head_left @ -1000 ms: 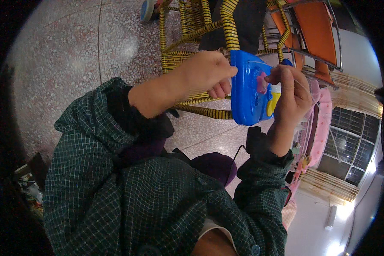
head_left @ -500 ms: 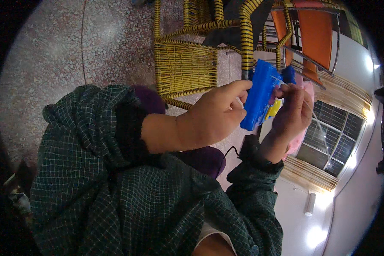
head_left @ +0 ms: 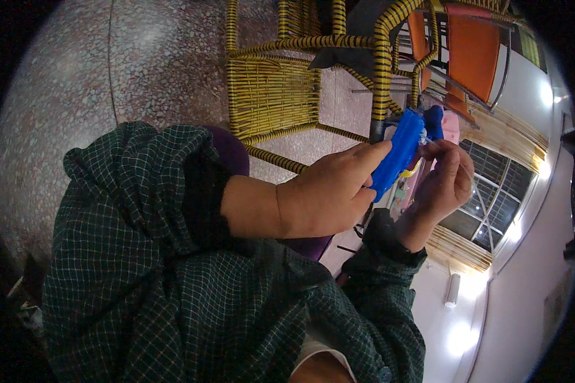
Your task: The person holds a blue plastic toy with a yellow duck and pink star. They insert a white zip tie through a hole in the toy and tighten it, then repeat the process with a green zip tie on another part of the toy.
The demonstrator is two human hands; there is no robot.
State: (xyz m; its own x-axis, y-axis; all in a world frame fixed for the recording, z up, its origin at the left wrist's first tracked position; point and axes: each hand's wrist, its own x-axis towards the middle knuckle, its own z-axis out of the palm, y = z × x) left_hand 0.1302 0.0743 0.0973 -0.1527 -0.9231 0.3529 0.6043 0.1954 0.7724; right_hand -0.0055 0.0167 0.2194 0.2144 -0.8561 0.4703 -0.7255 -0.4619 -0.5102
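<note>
Speckled stone floor (head_left: 57,127) fills the left side of the view, with a yellow-and-black woven chair (head_left: 275,99) standing on it, an orange chair (head_left: 471,51) toward the upper right, and a barred window (head_left: 485,191) beyond with dark panes; in front of these, held up between the two hands, is a blue plastic piece (head_left: 397,153), raised clear of the wearer's checked jacket (head_left: 236,300); the left hand (head_left: 338,191) grips its left edge, one digit laid along the upper part and the others curled against the lower end, partly hidden; the right hand (head_left: 450,172) is on the opposite side, its digits bent and bunched close to a whitish bit (head_left: 424,136) near the upper end, though whether they pinch it I cannot tell; the likeliest trouble, as I judge it, is the smooth plastic sliding or twisting out of the left hand, since it appears held mostly by one edge, and a sharp tug from the right side could cause that; a fall would probably end on the hard floor; the long axis slants from upper right to lower left, the piece seen nearly edge-on, its narrow blue side toward the camera and its face, with a yellow part (head_left: 407,172), turned toward the right hand.
</note>
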